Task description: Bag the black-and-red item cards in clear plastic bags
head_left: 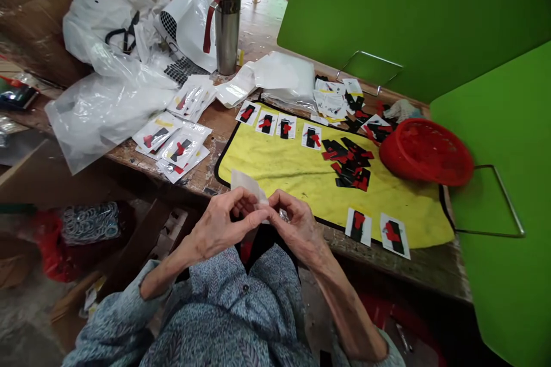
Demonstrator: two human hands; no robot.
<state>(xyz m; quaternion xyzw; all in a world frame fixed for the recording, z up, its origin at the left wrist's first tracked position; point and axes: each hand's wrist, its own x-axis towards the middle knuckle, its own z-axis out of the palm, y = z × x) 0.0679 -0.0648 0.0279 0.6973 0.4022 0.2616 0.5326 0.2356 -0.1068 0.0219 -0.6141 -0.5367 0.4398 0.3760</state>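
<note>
At the near edge of the counter [221, 129], the left hand [224, 221] and the right hand [299, 226] are meeting tip to tip, both pinching a thin pale wrapper [245, 183]; being so limp, it is probably needing two grips. Whatever is sitting inside, the hands are hiding. To their right, two cards [395, 235] are lying across the border of a yellow cloth [275, 166], red and black shapes showing on them, presumably for easy reach. Beyond, loose pieces [348, 163] are lying heaped, perhaps for picking through. Leftward, shiny packets [181, 149] are overlapping, likely saving room. Along the cloth's far side, four cards [285, 125] are lying in a row, the gaps probably stopping them from mixing. At the cloth's right end, a red basket [390, 155] is tilting. Farther back, a steel flask [228, 17] is standing upright, and a green board [387, 11] is rising behind the counter, perhaps as a screen.
</note>
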